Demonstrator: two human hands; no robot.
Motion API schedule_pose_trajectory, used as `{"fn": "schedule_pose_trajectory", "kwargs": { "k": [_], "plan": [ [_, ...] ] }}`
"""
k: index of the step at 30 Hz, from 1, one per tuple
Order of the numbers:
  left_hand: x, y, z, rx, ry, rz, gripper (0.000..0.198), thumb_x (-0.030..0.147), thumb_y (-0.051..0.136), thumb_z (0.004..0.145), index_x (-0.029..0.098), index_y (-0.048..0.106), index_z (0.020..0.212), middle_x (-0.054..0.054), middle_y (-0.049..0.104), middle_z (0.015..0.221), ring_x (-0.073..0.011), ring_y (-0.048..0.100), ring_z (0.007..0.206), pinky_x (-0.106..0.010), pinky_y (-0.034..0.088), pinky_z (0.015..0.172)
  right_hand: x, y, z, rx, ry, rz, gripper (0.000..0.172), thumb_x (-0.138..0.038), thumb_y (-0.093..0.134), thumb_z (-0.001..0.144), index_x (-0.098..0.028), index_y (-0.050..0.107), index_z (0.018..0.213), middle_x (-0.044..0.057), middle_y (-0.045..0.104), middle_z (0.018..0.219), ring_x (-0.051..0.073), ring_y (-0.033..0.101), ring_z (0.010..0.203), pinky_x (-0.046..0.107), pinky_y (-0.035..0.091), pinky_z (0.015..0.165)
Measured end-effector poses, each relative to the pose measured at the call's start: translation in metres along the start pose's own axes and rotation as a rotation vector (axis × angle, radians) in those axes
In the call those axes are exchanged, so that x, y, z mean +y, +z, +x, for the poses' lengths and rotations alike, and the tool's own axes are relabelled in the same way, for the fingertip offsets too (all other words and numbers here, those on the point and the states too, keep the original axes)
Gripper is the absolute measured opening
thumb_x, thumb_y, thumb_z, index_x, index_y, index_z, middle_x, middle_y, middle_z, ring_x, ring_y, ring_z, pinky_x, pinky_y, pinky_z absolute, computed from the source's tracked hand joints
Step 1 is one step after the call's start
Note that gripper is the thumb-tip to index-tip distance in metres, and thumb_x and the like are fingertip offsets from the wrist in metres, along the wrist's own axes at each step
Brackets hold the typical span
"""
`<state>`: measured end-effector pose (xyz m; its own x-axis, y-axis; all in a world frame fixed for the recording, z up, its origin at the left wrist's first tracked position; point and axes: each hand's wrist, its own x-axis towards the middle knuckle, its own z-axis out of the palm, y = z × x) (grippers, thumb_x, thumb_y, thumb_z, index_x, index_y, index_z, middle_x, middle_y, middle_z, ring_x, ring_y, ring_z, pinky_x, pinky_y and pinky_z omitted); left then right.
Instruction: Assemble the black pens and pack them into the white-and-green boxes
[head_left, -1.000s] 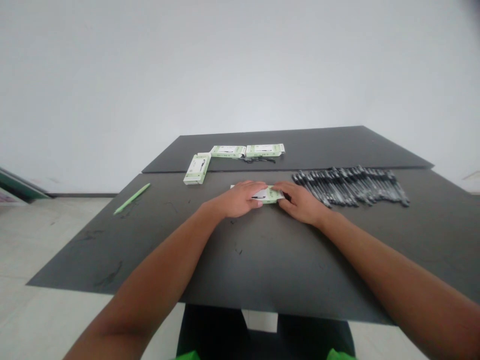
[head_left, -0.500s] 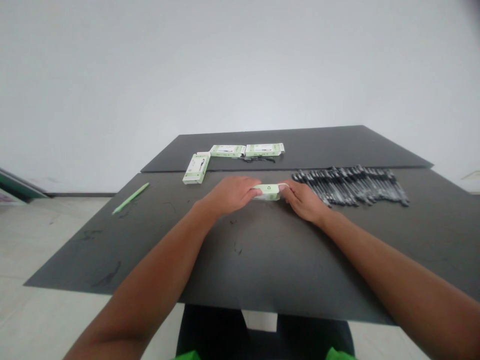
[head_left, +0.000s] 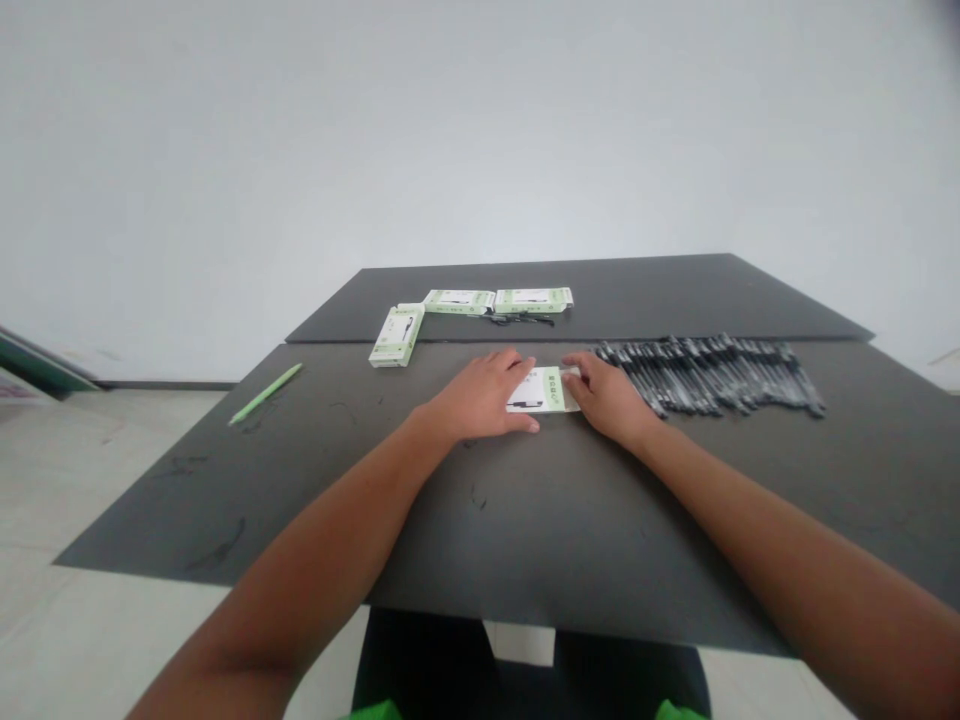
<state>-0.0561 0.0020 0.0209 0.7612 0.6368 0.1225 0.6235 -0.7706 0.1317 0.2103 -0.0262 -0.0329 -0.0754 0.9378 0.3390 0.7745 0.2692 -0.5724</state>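
A small white and green pen box (head_left: 536, 390) lies flat on the dark table with a pen pictured on its top face. My left hand (head_left: 487, 395) spans its left end, thumb along the near edge and fingers over the far side, gripping it. At the right end, my right hand (head_left: 611, 400) has its bent thumb and fingers on the pale end flap (head_left: 571, 393). Just beyond that hand lies a wide row of black and clear pens (head_left: 712, 375), side by side.
Farther back lie a tilted box (head_left: 396, 337) and two more boxes, left (head_left: 459, 301) and right (head_left: 534, 300), with a few dark pens (head_left: 517, 320) before them. A green pen (head_left: 265, 395) rests at the left. A seam crosses the table (head_left: 480, 540); a wall stands behind.
The box has turned from standing on its narrow side to lying flat, printed face up. My left hand has spread over it, and my right hand stays at its right end.
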Motion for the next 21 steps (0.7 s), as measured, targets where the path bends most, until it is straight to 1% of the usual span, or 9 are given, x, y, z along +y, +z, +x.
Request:
{"fn": "schedule_pose_trajectory", "kwargs": {
  "k": [3,5,7,10,11,13,15,17,21],
  "plan": [
    [-0.002,0.006,0.002,-0.037,-0.028,-0.004,0.086,0.075,0.078,0.092,0.018,0.062,0.154,-0.018,0.063,0.145,-0.0390,0.063,0.133,-0.050,0.052,0.112,0.003,0.000,0.001,-0.018,0.016,-0.021,0.033,-0.031,0.063,0.106,-0.015,0.077,0.131,0.015,0.082,0.107,0.029,0.076,0.096,0.040,0.058,0.093],
    [-0.003,0.010,0.004,-0.043,-0.054,-0.010,0.079,0.075,0.079,0.091,0.019,0.067,0.145,-0.017,0.065,0.139,-0.0380,0.065,0.128,-0.049,0.053,0.109,0.006,0.001,0.002,-0.028,-0.018,-0.032,0.026,-0.027,0.066,0.103,-0.016,0.079,0.123,0.014,0.081,0.107,0.028,0.075,0.097,0.040,0.058,0.094],
    [-0.003,0.012,0.004,-0.044,-0.078,-0.018,0.077,0.075,0.080,0.090,0.021,0.068,0.143,-0.016,0.066,0.137,-0.0376,0.065,0.127,-0.049,0.053,0.108,0.008,0.001,0.002,-0.015,-0.072,-0.037,0.018,-0.023,0.069,0.099,-0.017,0.080,0.112,0.013,0.078,0.108,0.027,0.073,0.096,0.040,0.057,0.094],
    [-0.004,0.013,0.004,-0.044,-0.084,-0.021,0.078,0.076,0.080,0.090,0.020,0.067,0.143,-0.017,0.065,0.138,-0.0381,0.065,0.128,-0.049,0.053,0.108,0.008,-0.001,0.002,0.012,-0.133,-0.026,0.006,-0.020,0.072,0.095,-0.019,0.078,0.097,0.011,0.073,0.105,0.025,0.070,0.091,0.038,0.056,0.090],
    [-0.005,0.013,0.004,-0.042,-0.082,-0.022,0.078,0.076,0.080,0.090,0.020,0.067,0.143,-0.017,0.065,0.139,-0.0382,0.065,0.128,-0.049,0.053,0.108,0.007,-0.002,0.001,0.001,-0.159,-0.017,0.006,-0.019,0.072,0.095,-0.020,0.078,0.093,0.010,0.072,0.101,0.024,0.069,0.089,0.038,0.056,0.088],
    [-0.006,0.013,0.003,-0.039,-0.081,-0.026,0.079,0.077,0.080,0.089,0.020,0.067,0.143,-0.016,0.066,0.138,-0.0378,0.065,0.127,-0.048,0.053,0.107,0.004,-0.004,0.000,-0.058,-0.232,-0.001,0.012,-0.018,0.070,0.097,-0.022,0.077,0.088,0.007,0.071,0.094,0.024,0.068,0.087,0.036,0.055,0.086],
    [-0.007,0.012,0.002,-0.038,-0.083,-0.035,0.079,0.078,0.080,0.088,0.021,0.068,0.142,-0.016,0.066,0.137,-0.0368,0.066,0.125,-0.047,0.053,0.107,0.002,-0.006,-0.002,-0.131,-0.300,0.009,0.017,-0.017,0.067,0.100,-0.023,0.079,0.089,0.006,0.073,0.091,0.024,0.069,0.089,0.036,0.054,0.086],
    [-0.008,0.011,0.001,-0.036,-0.079,-0.049,0.078,0.079,0.081,0.088,0.021,0.069,0.140,-0.015,0.066,0.136,-0.0360,0.066,0.124,-0.047,0.053,0.107,0.001,-0.006,-0.002,-0.178,-0.321,0.001,0.021,-0.017,0.064,0.102,-0.024,0.081,0.093,0.007,0.075,0.094,0.024,0.071,0.092,0.036,0.054,0.088],
    [-0.008,0.009,0.000,-0.046,-0.043,-0.078,0.075,0.077,0.081,0.089,0.021,0.070,0.139,-0.014,0.066,0.134,-0.0348,0.066,0.123,-0.046,0.054,0.106,0.000,-0.003,-0.001,-0.152,-0.262,-0.045,0.020,-0.016,0.062,0.103,-0.022,0.081,0.104,0.009,0.078,0.101,0.025,0.071,0.096,0.035,0.054,0.090]
  ]
}}
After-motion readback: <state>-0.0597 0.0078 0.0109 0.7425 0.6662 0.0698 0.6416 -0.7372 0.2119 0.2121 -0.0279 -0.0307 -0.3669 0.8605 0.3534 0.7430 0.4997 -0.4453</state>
